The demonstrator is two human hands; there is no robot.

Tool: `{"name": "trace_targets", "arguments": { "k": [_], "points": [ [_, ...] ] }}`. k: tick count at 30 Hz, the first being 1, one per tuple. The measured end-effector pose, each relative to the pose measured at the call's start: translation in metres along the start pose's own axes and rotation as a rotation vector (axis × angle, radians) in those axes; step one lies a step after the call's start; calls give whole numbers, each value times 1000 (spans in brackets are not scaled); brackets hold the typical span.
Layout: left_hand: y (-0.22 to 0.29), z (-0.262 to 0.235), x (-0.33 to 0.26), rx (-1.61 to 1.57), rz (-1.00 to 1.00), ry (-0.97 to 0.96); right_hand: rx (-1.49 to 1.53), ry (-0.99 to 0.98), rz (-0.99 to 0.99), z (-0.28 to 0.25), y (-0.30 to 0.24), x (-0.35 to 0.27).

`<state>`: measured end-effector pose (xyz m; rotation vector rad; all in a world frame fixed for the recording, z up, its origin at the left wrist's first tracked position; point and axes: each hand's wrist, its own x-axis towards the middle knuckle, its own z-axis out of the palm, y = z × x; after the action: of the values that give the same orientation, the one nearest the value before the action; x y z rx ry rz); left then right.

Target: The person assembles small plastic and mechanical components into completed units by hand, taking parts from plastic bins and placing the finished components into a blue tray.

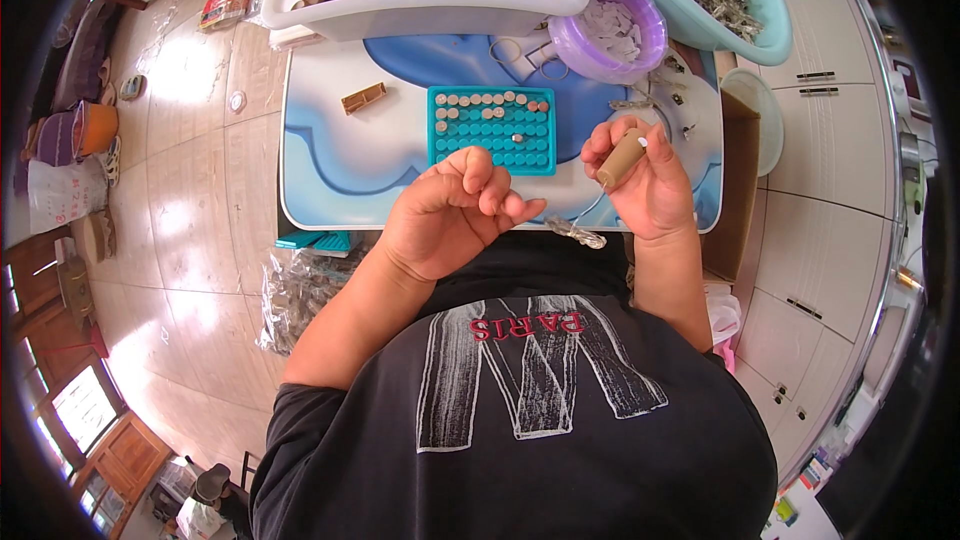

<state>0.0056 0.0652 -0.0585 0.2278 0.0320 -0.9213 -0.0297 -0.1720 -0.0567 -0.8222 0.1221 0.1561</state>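
Here your right hand (650, 185) has its fingers (600, 140) closed around a tan plastic piece (621, 157), a short stubby block held tilted, its upper end showing a small white spot near your thumb. The piece is lifted clear of the bench (330, 155), over its right front part, just right of the teal tray (492, 130). Your left hand (450, 215) is curled into a loose fist above the front edge of the bench, fingertips (520, 208) pinched toward the thumb; whether anything small sits in that pinch cannot be told. The two hands are near each other but apart.

Just below the gap between them a small clear bag (575, 232) of metal bits lies at the bench edge. The teal tray sits in the middle of the bench, a grid of round pockets; its top row and part of the second hold pale round caps, and one small metal part lies further down in the grid. Left of the tray a single brown plastic piece (363, 97) lies alone on the blue and white surface. Behind it stands a white tub (420, 10) heaped with more brown pieces. To the right of that is a purple bowl (610, 30) with white bits inside, and beyond it a light blue basin (720, 0) full of greyish metal parts. Loose rings and small metal parts lie scattered near the purple bowl.
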Motion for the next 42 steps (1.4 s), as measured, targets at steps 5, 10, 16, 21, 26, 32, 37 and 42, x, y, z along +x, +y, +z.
{"name": "trace_targets", "arguments": {
  "k": [5, 10, 16, 21, 26, 32, 37, 42],
  "points": [
    [-1, 3, 1, 28, -20, 26, -12, 10, -19, 2, 0, -2],
    [-3, 0, 1, -22, 8, -37, -32, -32, -66, -9, -18, -8],
    [-2, 4, 2, 73, 4, -16, 249, 57, -390, -65, -99, -53],
    [-5, 5, 5, 59, -14, 14, 253, 468, -683, -153, -133, -112],
    [-10, 5, 10, 62, -4, -1, 37, 1257, -441, -273, -75, -159],
    [-6, -7, 7, 78, -29, -84, 121, 1417, -221, -292, -7, -155],
    [-3, 8, 8, 169, -74, -76, -240, 1397, -489, -241, -49, -118],
    [-1, 7, 11, 228, -97, -33, -724, 943, -601, -103, -90, -33]
  ]
}}
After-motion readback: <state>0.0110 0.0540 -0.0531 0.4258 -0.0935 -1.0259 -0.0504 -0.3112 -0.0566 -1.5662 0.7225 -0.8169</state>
